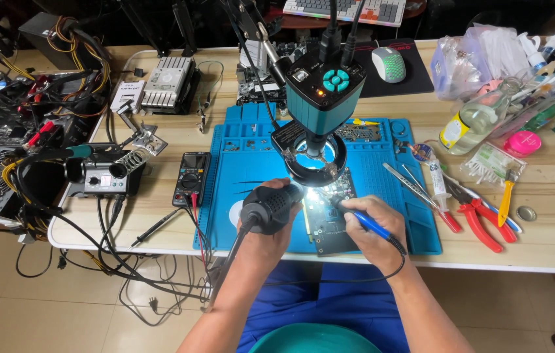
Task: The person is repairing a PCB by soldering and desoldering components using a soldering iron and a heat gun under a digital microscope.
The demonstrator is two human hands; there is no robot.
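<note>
The left hand [266, 229] is wrapped around the fat black handle of a hot air gun [271, 208], fingers closed tight on it, with the nozzle end aimed toward the lit spot under the microscope camera [320, 88]. The right hand [366, 225] pinches a blue-handled soldering iron [368, 223] like a pen, its tip resting on or just above the circuit board [326, 212]; which one cannot be told. The board lies on the blue work mat [251, 157] near the front edge of the wooden table [552, 196], just below the glowing ring light [313, 163] of the camera. A cord runs from each tool down past the table edge. To the left of the mat sits a black multimeter [191, 178] with its probes, and further left a soldering station [98, 175] among tangled cables. To the right of the mat lie tweezers [408, 183], red-handled pliers [480, 219] and a yellow-handled tool [506, 199], near a clear glass bottle [480, 117]. A computer mouse [388, 63] sits on a dark pad behind the camera.
</note>
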